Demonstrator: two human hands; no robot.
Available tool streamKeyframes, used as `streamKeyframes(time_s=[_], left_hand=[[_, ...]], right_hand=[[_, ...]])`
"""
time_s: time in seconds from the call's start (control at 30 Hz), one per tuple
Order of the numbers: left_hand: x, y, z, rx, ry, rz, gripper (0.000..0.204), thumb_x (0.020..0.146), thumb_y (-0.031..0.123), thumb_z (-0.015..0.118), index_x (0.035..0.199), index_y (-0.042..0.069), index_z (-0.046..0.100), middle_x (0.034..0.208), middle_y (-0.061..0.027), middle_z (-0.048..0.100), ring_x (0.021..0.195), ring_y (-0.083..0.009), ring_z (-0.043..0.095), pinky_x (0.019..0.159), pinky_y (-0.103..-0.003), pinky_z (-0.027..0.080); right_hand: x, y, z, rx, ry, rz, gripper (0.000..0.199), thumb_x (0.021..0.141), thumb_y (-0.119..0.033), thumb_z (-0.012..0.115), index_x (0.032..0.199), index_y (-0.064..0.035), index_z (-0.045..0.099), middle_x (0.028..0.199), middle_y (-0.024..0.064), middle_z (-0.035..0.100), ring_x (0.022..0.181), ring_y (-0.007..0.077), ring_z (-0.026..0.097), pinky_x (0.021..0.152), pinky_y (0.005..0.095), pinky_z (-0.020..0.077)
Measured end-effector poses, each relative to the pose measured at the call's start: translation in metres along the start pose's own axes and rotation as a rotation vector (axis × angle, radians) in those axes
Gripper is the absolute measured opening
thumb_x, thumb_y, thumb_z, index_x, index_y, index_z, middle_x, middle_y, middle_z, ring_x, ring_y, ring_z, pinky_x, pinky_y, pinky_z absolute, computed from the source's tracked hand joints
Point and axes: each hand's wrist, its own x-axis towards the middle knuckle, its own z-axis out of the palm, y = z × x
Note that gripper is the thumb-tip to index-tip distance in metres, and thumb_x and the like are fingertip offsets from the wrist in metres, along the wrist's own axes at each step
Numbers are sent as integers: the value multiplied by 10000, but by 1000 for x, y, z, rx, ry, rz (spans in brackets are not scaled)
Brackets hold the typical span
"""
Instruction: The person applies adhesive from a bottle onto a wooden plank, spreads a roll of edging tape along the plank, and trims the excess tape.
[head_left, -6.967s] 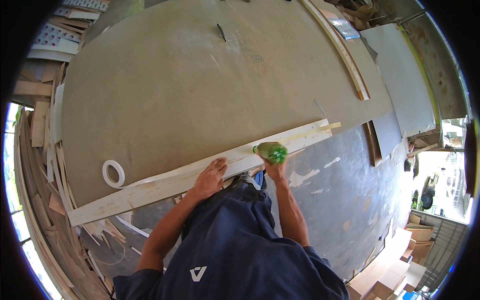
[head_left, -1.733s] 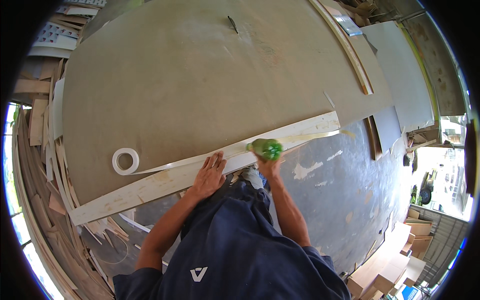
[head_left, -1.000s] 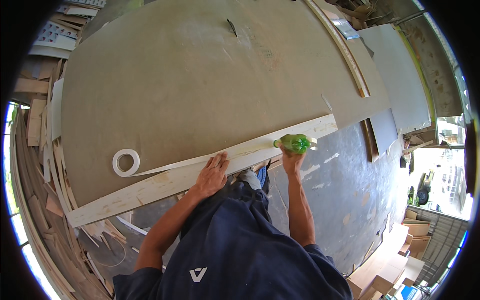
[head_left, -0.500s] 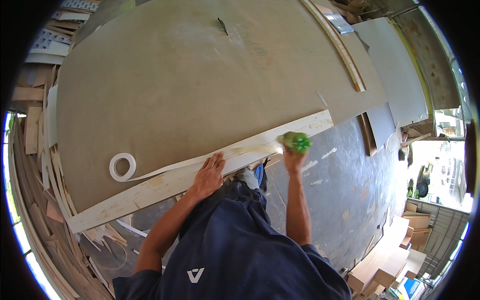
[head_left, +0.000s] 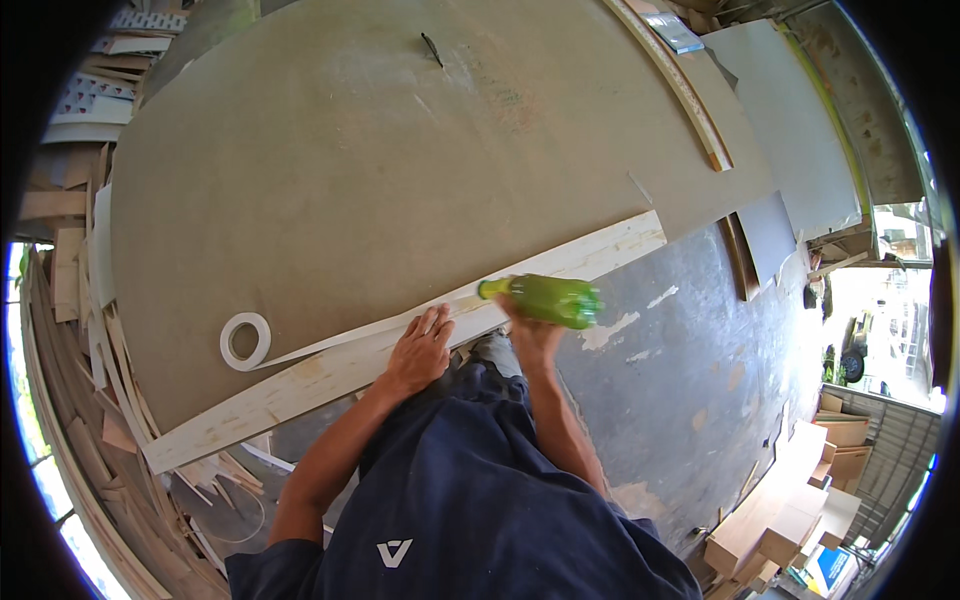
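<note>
A long pale wooden board (head_left: 260,408) lies slantwise along the near edge of the brown table. My left hand (head_left: 420,350) rests flat on it, fingers stretched out over a narrow white strip (head_left: 345,335). This strip runs from a white roll (head_left: 246,341) lying at the left, on along the board. In my right hand (head_left: 534,338) is a green plastic bottle (head_left: 562,301), tilted almost level with its neck toward the left. The neck is just over the board, close to the strip, to the right of my left hand. Where the strip ends beneath the bottle is hidden.
The brown tabletop (head_left: 330,180) bears a thin dark tool (head_left: 431,49) at the far side and a narrow wooden strip (head_left: 690,95) at the far right. Wood offcuts (head_left: 65,250) crowd the left side. Boxes or panels (head_left: 765,520) are stacked at the lower right.
My right hand has moved left along the board toward my left hand, and the bottle now shows more sideways. My left hand stays on the strip.
</note>
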Motion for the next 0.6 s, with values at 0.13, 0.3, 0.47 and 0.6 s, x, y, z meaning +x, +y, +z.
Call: streamKeyframes(time_s=[0.13,0.3,0.47,0.6], left_hand=[[-2,-5,0,-164,93,-22,422,819,61,614,1224,-27,533,1431,-224,487,1353,-372,437,1127,-451,381],[-7,-8,-2,-266,131,-36,354,795,-11,599,1144,-36,545,1379,-242,514,1332,-392,458,1084,-452,440],[-6,-8,-3,-275,119,-45,292,793,-19,598,1081,-42,552,1365,-247,523,1334,-402,456,1057,-457,466],[-4,-7,-7,-235,51,-89,288,800,7,606,1080,-46,560,1373,-225,526,1343,-374,455,1021,-441,501]], right_hand=[[-3,5,16,-461,-133,-110,186,805,-123,813,917,-28,698,866,90,705,784,240,665,728,377,524],[4,7,16,-551,-199,-224,175,793,-140,809,878,-31,702,843,105,705,775,307,671,687,390,519],[-6,26,25,-432,-289,-238,213,784,-114,829,935,-31,704,900,97,718,786,242,672,740,352,534],[4,38,2,-335,-320,-147,297,793,46,676,1080,-16,636,1009,100,699,897,217,690,792,331,549]])
